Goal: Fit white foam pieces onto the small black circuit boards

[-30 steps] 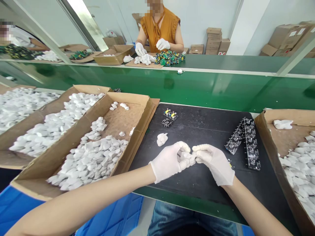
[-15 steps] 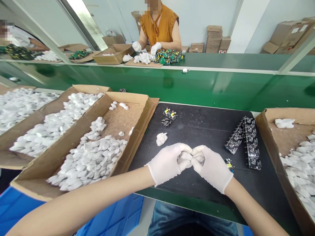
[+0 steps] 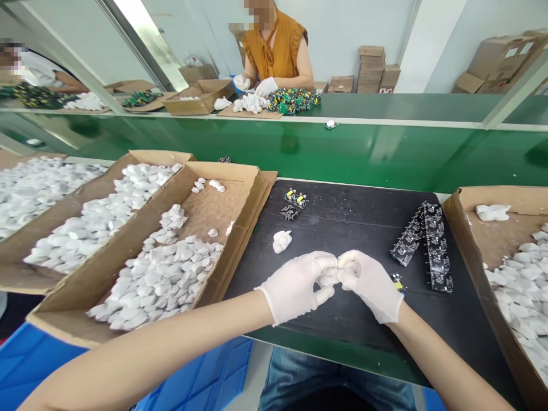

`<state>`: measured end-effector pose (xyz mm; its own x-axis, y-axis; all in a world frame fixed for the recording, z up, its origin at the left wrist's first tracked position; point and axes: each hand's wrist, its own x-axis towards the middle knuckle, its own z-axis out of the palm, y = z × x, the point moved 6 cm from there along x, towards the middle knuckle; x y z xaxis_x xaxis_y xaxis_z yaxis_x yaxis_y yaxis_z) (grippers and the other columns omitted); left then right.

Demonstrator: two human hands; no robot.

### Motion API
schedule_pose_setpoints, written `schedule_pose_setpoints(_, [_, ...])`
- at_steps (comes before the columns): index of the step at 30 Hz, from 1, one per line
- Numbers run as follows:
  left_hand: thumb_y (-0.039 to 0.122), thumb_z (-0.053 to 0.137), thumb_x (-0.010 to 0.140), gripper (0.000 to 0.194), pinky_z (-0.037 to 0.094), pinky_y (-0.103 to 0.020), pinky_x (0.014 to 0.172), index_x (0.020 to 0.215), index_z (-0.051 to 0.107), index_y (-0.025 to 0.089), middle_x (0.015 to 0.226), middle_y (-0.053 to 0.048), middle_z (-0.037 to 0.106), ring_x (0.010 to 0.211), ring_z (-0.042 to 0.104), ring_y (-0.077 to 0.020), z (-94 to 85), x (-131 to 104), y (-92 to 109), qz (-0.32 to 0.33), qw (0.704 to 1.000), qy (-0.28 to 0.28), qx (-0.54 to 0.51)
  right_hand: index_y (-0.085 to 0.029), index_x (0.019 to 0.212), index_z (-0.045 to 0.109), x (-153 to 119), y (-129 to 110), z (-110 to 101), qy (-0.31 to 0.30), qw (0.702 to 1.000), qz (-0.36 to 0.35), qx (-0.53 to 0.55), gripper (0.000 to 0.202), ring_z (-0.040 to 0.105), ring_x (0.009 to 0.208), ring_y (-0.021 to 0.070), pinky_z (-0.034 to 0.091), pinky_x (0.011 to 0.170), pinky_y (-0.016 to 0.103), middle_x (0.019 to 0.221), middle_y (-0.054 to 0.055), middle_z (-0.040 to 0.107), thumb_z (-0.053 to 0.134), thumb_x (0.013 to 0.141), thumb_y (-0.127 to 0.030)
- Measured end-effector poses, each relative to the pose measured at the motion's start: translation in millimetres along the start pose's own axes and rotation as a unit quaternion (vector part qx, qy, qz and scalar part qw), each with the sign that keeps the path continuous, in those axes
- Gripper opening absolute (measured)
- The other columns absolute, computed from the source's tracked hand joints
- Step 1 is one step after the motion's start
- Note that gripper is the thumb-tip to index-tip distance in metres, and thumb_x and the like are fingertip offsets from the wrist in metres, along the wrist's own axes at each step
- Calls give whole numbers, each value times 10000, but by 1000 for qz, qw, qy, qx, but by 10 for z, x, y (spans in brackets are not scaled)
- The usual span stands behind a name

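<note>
My left hand [image 3: 299, 285], in a white glove, is closed on a white putty-like lump [image 3: 329, 278] above the black mat [image 3: 342, 217]. My right hand [image 3: 373, 284], gloved the same way, meets it fingertip to fingertip and pinches the same soft white stuff; how much each hand holds is partly hidden by the fingers. A loose white lump [image 3: 281, 242] lies on the mat just beyond my left hand. Beside my right wrist a small circuit board with a yellow part [image 3: 398, 283] shows in part.
Cardboard trays of white lumps stand left [image 3: 252, 197] and right [image 3: 466, 222]. Black circuit board strips [image 3: 437, 248] lie on the mat's right; small boards [image 3: 295, 198] lie at its far left. Behind the green conveyor [image 3: 385, 148], a co-worker in an orange top [image 3: 278, 51] handles white pieces.
My fingers have shifted on the white lump, with my left thumb now lower and apart from the right hand. On the conveyor, a small board with a white lump has moved slightly right.
</note>
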<state>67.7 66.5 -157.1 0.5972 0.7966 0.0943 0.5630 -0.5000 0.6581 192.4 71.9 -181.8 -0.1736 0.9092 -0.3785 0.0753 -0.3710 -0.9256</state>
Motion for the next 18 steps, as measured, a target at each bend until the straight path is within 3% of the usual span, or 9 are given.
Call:
schedule_pose_setpoints(5, [106, 547, 712, 370, 500, -317, 821, 1066, 508, 206, 1081, -73, 603, 931, 599, -185, -23, 11, 42, 16, 999, 14, -33, -191, 634, 499, 9, -8, 34, -31, 999, 1, 45, 173, 404, 489, 82, 308, 495, 225, 512, -72, 479, 638, 531, -188])
schedule_pose_setpoints(9, [72, 518, 708, 308, 499, -295, 759, 990, 507, 196, 1005, -62, 607, 829, 589, -153, -43, 7, 49, 26, 999, 21, -21, -181, 675, 530, 23, 8, -2, -65, 987, 42, 138, 149, 379, 488, 79, 296, 501, 223, 505, -70, 469, 617, 554, -168])
schedule_pose_setpoints(14, [85, 526, 717, 267, 504, -275, 698, 962, 511, 191, 987, -55, 599, 716, 564, -117, -48, 3, 7, -5, 999, 25, -34, -170, 756, 617, 33, -55, -127, -42, 974, 20, 224, 142, 441, 540, 83, 383, 565, 238, 648, -23, 554, 634, 623, -217])
schedule_pose_setpoints(18, [150, 568, 735, 250, 518, -322, 773, 980, 536, 189, 973, -61, 598, 780, 598, -152, -56, 8, -69, -51, 997, 25, -42, -196, 861, 643, 13, -42, -83, -67, 968, 21, 239, 264, 547, 638, 100, 465, 672, 259, 806, -9, 607, 652, 600, -156])
